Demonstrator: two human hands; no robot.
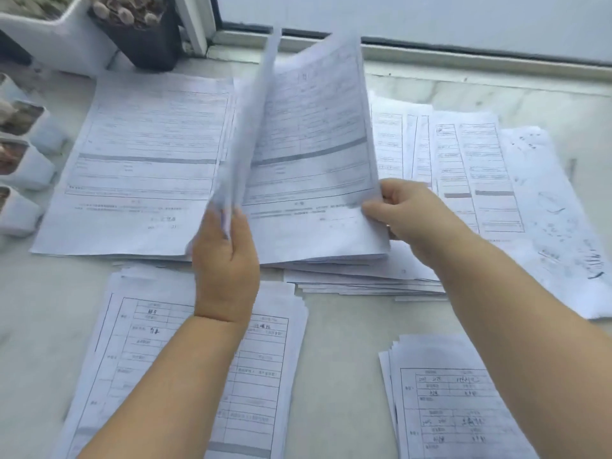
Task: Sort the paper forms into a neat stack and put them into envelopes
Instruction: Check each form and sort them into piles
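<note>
On the pale marbled stone counter (347, 342) lie several piles of white printed paper forms. The left hand (227, 260) has its grip closed on the lower edge of a small bundle of lifted white sheets (246, 127), thumb on one side and fingers on the other, so the bundle stands almost upright and curls a little at the top. The right hand (402, 212) pinches the lower right corner of the top sheet of the middle pile of forms (314, 154), with the fingers closed on that corner and the corner raised a little from the pile. This middle pile rests on more loose sheets, whose edges fan out below it near the right wrist. Just beside it on the left lies a flat pile of the same kind of form (139, 167), face up. On the right lies a spread of overlapping forms with tables and handwriting (490, 173), partly under the right forearm. Nearer to the person there are two more piles: a stack of forms with boxed tables (271, 359) under the left forearm, and a smaller stack of handwritten forms (453, 402) at the lower right. At the far left of the counter stand a black plastic plant pot (145, 31) and some small white square pots (29, 164) (their plants are blurred). Behind the papers runs a white window frame (463, 58).
</note>
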